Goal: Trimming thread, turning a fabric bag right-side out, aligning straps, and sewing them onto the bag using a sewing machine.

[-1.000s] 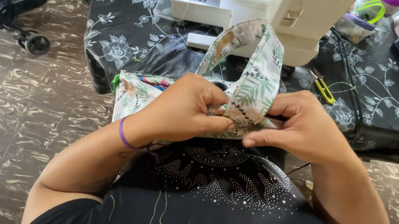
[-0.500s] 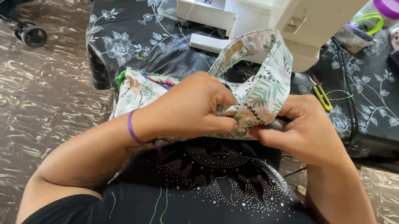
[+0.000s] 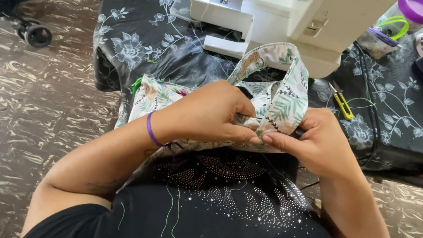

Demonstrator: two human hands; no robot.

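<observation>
Between both hands' fingers (image 3: pixel 253 139), leaf-print strap (image 3: pixel 282 99), seemingly arching tableward.

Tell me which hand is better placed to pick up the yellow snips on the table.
Right, probably. The right hand pinches the leaf-print fabric just below the yellow snips, which lie on its side. The left hand sits farther off, across the fabric.

Both forearms reach in from the near edge and meet at the middle. The left hand (image 3: pixel 212 114) is curled, knuckles up, its fingertips pinched together against those of the right hand (image 3: pixel 316 144). The right hand's fingers are bent inward, its wrist angled left.
</observation>
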